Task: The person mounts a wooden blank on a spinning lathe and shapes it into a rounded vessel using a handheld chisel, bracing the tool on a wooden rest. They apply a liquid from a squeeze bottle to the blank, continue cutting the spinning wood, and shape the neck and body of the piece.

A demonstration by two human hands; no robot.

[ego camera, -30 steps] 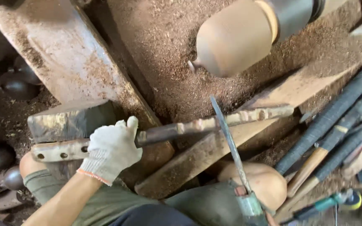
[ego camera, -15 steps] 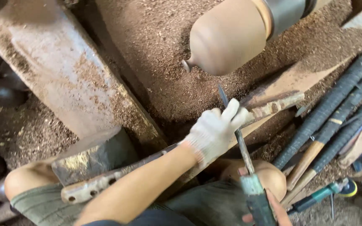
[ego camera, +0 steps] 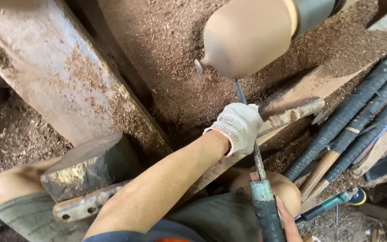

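Workshop floor, packed with fine reddish-brown sawdust (ego camera: 166, 49); a broad, rust-stained steel beam (ego camera: 54, 76) runs diagonally from the upper left, dusted with shavings.

Workpiece: smooth, rounded wooden form (ego camera: 247, 36), pale tan, matte, with a small nub at its lower left end; it sits at the top centre, mounted on a dark cylindrical holder toward the upper right corner.

Left hand (ego camera: 238, 127): knitted white cotton glove with an orange cuff edge, fingers curled over the thin metal shaft of a turning chisel (ego camera: 258, 161) and pressed down on a rough, bark-like tool rest bar (ego camera: 292, 112). The chisel tip reaches up to the underside of the wooden form; contact appears to be made.

Right hand (ego camera: 287, 222): bare, only partly in view at the bottom edge, wrapped around the chisel's dark, tape-wound handle below a pale metal ferrule.

Right side: a row of long tools with ribbed black grips (ego camera: 359, 121) lying in parallel. Lower left: a grey, dented metal block (ego camera: 86, 166) beside a bare knee.
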